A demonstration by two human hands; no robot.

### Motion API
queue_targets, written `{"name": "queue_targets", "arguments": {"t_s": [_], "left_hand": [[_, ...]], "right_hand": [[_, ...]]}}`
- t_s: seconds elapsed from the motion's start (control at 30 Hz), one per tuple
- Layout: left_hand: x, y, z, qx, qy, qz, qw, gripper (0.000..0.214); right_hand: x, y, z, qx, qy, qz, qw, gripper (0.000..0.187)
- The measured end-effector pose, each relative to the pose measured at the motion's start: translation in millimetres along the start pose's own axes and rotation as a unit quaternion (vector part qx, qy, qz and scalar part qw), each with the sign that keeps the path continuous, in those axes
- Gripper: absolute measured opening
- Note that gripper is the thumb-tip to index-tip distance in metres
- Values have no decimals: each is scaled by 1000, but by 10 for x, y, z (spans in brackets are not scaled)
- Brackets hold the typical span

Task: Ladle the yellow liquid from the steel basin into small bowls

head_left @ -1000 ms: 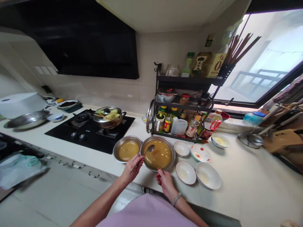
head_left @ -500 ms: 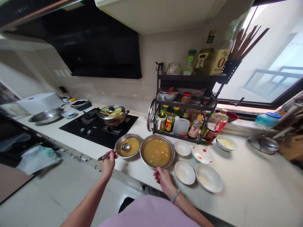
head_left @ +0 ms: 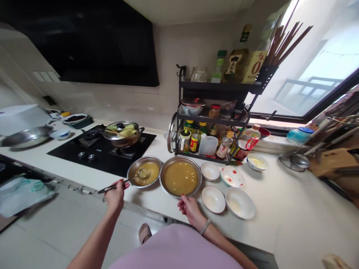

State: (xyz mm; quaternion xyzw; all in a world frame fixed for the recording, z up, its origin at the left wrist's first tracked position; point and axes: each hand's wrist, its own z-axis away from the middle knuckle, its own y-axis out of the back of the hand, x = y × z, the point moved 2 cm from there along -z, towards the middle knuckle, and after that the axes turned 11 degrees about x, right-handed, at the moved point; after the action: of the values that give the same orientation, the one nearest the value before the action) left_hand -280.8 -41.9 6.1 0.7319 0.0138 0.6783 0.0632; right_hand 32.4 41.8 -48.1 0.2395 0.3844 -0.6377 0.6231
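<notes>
My left hand (head_left: 115, 193) is closed round the handle of a metal ladle (head_left: 127, 180). The ladle's bowl dips into the yellow-brown liquid in the smaller steel basin (head_left: 144, 173). Beside it on the right stands a larger steel basin (head_left: 181, 178), full of the same liquid with pale bits afloat. My right hand (head_left: 188, 207) rests at the near rim of the larger basin, fingers curled against the counter edge, and what it grips, if anything, is hidden.
Several white bowls (head_left: 213, 198) sit right of the basins. A black rack (head_left: 209, 114) of bottles and jars stands behind. A lidded pot (head_left: 122, 133) is on the black hob (head_left: 101, 153). A steel wok (head_left: 26, 136) lies far left. The floor (head_left: 56, 231) is below the counter.
My left hand carried the ladle from the larger basin leftward to the smaller one, and its bowl has sunk into the liquid there. My right hand stayed at the larger basin's rim.
</notes>
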Motion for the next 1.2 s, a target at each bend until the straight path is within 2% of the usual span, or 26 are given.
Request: {"name": "queue_targets", "arguments": {"t_s": [0.1,0.17,0.5,0.77,1.2], "left_hand": [[37,35,-2,5,68,46,997,22],[55,54,-2,16,86,63,994,21],[-21,99,18,32,130,136,982,15],[144,106,126,46,166,145,974,8],[450,-119,472,-65,164,144,974,14]], "right_hand": [[13,4,-1,0,-2,-1,1000,44],[24,7,-4,-1,0,1,1000,46],[14,25,9,-7,15,21,1000,50],[5,10,24,0,8,14,1000,52],[81,-99,52,-27,-22,33,999,45]]}}
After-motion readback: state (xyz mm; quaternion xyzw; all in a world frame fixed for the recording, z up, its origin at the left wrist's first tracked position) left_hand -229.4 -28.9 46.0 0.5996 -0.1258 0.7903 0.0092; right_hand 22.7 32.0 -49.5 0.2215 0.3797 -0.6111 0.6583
